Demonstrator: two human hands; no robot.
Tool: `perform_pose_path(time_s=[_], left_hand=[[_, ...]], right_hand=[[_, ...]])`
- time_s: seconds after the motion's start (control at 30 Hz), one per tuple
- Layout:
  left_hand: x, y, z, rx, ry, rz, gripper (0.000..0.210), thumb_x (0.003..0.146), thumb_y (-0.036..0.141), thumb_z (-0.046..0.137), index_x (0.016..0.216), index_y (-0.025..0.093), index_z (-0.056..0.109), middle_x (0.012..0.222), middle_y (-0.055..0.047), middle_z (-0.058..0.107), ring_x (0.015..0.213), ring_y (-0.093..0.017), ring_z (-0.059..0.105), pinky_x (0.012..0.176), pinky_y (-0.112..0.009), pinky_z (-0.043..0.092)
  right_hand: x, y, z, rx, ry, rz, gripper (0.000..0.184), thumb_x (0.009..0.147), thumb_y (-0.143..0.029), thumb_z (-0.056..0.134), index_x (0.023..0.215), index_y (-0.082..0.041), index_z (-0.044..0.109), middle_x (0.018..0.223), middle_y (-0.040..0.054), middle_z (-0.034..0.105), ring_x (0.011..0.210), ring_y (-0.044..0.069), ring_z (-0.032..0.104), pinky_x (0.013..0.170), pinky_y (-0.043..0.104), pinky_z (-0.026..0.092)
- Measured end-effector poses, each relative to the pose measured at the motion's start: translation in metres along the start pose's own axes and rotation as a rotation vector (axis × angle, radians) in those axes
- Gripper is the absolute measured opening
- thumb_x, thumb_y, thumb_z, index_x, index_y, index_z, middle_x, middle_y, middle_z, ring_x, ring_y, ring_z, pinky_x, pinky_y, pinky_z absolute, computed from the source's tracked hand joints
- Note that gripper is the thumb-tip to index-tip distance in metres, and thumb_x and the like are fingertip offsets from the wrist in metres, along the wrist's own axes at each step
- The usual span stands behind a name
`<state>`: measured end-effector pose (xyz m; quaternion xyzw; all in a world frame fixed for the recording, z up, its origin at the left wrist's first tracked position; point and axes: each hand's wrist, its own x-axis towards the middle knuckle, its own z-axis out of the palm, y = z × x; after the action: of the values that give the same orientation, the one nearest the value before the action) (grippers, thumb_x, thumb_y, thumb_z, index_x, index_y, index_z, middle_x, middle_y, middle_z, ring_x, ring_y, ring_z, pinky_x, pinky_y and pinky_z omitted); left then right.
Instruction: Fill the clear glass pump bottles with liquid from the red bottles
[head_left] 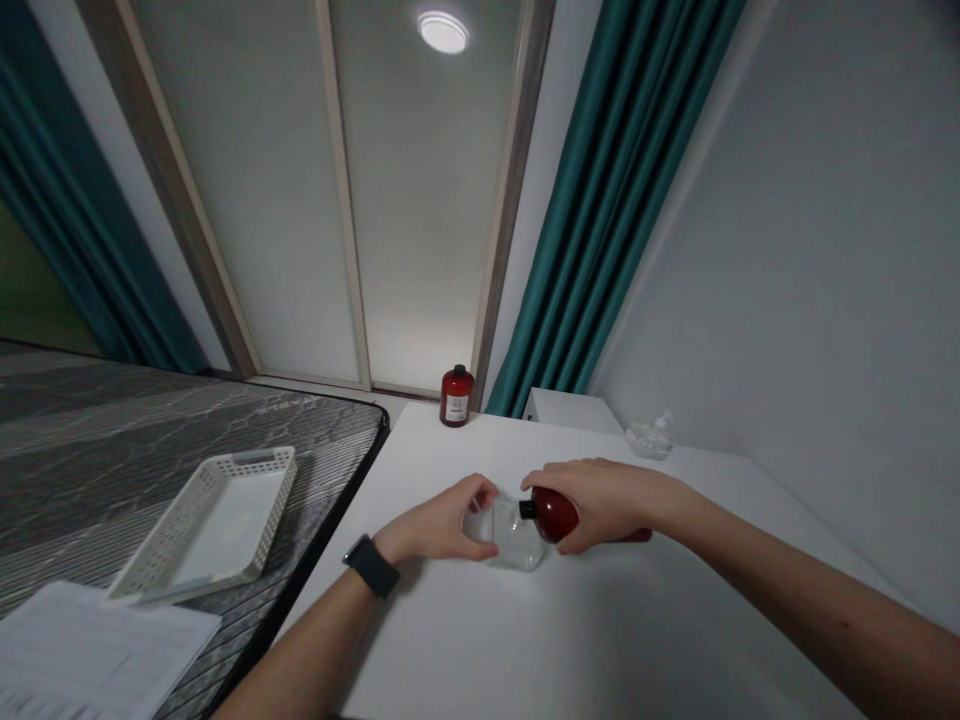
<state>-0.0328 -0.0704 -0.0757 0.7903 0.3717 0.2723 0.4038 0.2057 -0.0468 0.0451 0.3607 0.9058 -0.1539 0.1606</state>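
Two bare hands at work over a white table (pixel 480 640), seen from the wearer's head. The left hand (pixel 465 520), thumb and fingers curved apart, clasps the left side of a clear container (pixel 514 545), which is on the middle of the table, well inside its edges. The right hand (pixel 600 500) is wrapped around a dark red bottle (pixel 553 513) tipped on its side; its black cap (pixel 528 510) points left and overlaps the container in this view, though whether the two touch cannot be told.

A second red bottle (pixel 456 397), upright and labelled, stands close to the far edge, near the far left corner. A clear object (pixel 651 438) sits by the far edge toward the right, near the wall (pixel 832 300), which bounds the table on that side. A white cabinet (pixel 576 411) lies beyond the far edge.

Along the left edge runs the dark border of a grey mattress (pixel 322 430), bearing a white basket (pixel 259 570) and papers (pixel 97 650). The widest room for movement is the expanse of tabletop on the near side of the hands; a narrower band separates them from the upright bottle.
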Motion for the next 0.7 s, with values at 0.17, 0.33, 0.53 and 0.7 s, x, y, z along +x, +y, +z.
perform_pose_path(time_s=[0.17, 0.33, 0.53, 0.7], left_hand=[[0.0007, -0.0033, 0.0010, -0.002, 0.008, 0.010, 0.050, 0.067, 0.022, 0.080, 0.109, 0.018, 0.053, 0.106, -0.006, 0.059, 0.099, -0.024, 0.057, 0.091, -0.038, 0.046], [0.0006, -0.0043, 0.0013, -0.007, -0.004, 0.004, 0.053, 0.068, 0.023, 0.080, 0.112, 0.018, 0.052, 0.108, -0.007, 0.058, 0.100, -0.024, 0.056, 0.093, -0.039, 0.046], [0.0002, -0.0039, 0.0016, -0.002, 0.002, -0.001, 0.052, 0.068, 0.024, 0.080, 0.112, 0.018, 0.052, 0.108, -0.006, 0.059, 0.100, -0.024, 0.056, 0.092, -0.039, 0.047], [0.0003, -0.0045, 0.0018, -0.001, 0.000, -0.004, 0.052, 0.068, 0.024, 0.081, 0.112, 0.018, 0.052, 0.107, -0.006, 0.058, 0.099, -0.024, 0.057, 0.092, -0.040, 0.047]], right_hand=[[-0.0006, 0.0001, -0.0006, -0.001, 0.003, 0.002, 0.058, 0.067, -0.044, 0.075, 0.120, -0.030, 0.057, 0.115, 0.0081, 0.066, 0.103, 0.035, 0.064, 0.082, 0.042, 0.046], [-0.0002, 0.0000, -0.0004, -0.009, 0.002, -0.003, 0.058, 0.068, -0.045, 0.075, 0.121, -0.030, 0.056, 0.116, 0.0082, 0.066, 0.103, 0.035, 0.064, 0.081, 0.044, 0.047], [0.0001, -0.0006, -0.0018, -0.011, -0.007, 0.007, 0.057, 0.067, -0.046, 0.075, 0.120, -0.030, 0.057, 0.114, 0.0077, 0.066, 0.102, 0.035, 0.064, 0.081, 0.043, 0.046], [0.0000, -0.0018, -0.0036, -0.014, -0.013, 0.006, 0.056, 0.067, -0.044, 0.075, 0.118, -0.030, 0.057, 0.114, 0.0075, 0.066, 0.101, 0.034, 0.064, 0.080, 0.042, 0.046]])
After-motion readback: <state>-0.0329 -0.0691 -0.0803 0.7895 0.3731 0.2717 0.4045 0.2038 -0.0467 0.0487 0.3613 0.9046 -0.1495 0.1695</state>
